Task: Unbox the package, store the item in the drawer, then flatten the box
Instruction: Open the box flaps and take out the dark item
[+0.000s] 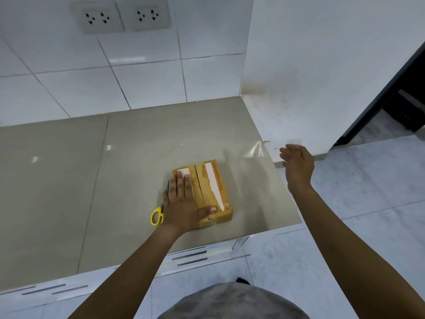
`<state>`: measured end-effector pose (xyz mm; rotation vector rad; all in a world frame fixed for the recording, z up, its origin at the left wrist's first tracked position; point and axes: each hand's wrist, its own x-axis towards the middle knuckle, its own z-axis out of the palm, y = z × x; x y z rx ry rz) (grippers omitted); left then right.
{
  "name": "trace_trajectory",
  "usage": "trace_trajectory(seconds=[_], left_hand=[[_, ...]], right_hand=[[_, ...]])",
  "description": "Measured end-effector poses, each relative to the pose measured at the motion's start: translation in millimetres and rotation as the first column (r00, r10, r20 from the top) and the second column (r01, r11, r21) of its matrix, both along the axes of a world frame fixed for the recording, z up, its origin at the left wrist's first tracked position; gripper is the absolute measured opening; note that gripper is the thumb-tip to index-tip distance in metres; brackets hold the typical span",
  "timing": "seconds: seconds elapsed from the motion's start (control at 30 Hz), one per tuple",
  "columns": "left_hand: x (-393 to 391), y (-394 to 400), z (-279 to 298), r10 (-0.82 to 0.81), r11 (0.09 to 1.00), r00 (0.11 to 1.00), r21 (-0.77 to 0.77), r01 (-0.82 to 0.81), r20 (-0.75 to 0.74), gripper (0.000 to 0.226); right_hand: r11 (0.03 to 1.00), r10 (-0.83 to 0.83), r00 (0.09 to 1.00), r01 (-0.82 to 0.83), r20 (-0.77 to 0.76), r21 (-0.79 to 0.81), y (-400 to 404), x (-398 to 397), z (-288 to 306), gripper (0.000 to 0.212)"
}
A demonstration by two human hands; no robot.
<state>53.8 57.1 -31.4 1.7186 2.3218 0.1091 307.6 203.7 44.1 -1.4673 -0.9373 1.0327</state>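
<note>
1. Wall (pixel 147 84): white tiles with grey joints, behind the work surface. Two double sockets (pixel 122 16) sit side by side near the top of the view.
2. Tabletop (pixel 69 180): beige, glossy, tiled, with one joint line running front to back left of centre. Its right edge stops short of a white partition.
3. Floor (pixel 368 203): pale marbled tiles, visible right of and below the tabletop.
4. Box (pixel 213 192): brown cardboard, lying flat on the tabletop towards its front right part. The top flaps meet along a centre seam, with white strips on each flap. Whether the seam is cut through cannot be told.
5. Left hand (pixel 184 203): palm down on the left half of the box, fingers straight and together, thumb stretched across the near edge. The grip presses flat and pinches nothing.
6. Right hand (pixel 297 164): raised off the tabletop beyond its right edge, well apart from the box, fingers loosely spread, grip holding nothing that can be made out.
7. Clear film strip (pixel 257 149): a thin transparent piece just left of the right hand; contact with the fingers cannot be told.
8. Scissors (pixel 157 215): yellow handles, lying on the tabletop just left of the box, blades partly hidden under the left hand.
</note>
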Motion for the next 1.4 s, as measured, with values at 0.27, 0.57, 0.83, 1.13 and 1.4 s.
trace_trajectory(seconds=[0.27,0.57,0.83,1.13,1.4], left_hand=[[1.6,-0.6,1.4,-0.010,1.000,1.000,0.005,0.010,-0.020,0.138],[0.9,-2.5,4.9,-0.018,1.000,1.000,0.004,0.018,0.001,0.136],[3.3,-2.4,12.4,-0.016,1.000,0.999,-0.008,0.016,0.029,0.139],[3.0,-1.4,14.9,-0.041,0.999,0.995,-0.014,0.043,0.093,0.141],[3.7,2.0,24.5,-0.006,1.000,0.942,-0.014,0.011,0.335,0.127]], right_hand=[[0.996,-0.069,0.872,0.089,0.484,-0.018,0.2,29.6,-24.5,0.035],[0.999,-0.020,0.759,-0.006,0.651,0.037,-17.5,23.0,-51.3,0.040],[0.892,0.424,0.158,-0.247,0.892,-0.380,-52.6,-14.2,-85.7,0.057],[0.801,0.574,0.099,-0.273,0.813,-0.532,-81.0,-47.6,-81.6,0.073],[0.766,0.618,0.577,-0.595,0.534,-0.243,-91.3,-94.9,-41.1,0.062]])
